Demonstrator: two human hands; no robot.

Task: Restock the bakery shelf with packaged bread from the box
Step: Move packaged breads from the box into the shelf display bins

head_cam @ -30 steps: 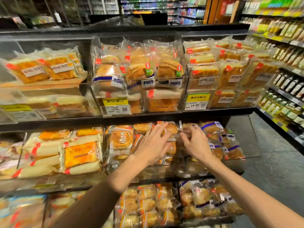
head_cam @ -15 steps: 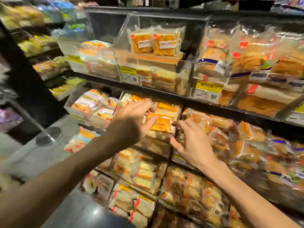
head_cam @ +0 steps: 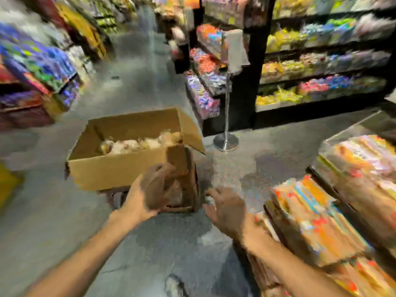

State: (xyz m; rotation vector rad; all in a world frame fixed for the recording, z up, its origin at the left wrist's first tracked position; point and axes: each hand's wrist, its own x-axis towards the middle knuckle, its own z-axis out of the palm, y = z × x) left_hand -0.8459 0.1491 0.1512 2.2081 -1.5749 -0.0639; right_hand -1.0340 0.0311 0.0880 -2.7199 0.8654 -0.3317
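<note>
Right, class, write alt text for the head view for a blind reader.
A person's left hand and right hand reach toward an open cardboard box of packaged bread in a shop aisle. A stocked bakery shelf stands at right; the picture is blurred.

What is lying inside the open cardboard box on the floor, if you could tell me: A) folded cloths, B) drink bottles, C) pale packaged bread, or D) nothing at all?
C: pale wrapped bread shows in the far part of the cardboard box, whose flaps stand open.

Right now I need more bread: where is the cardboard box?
Head view, left of centre: the cardboard box sits in the aisle, beyond the left hand, left of the chrome post.
</note>
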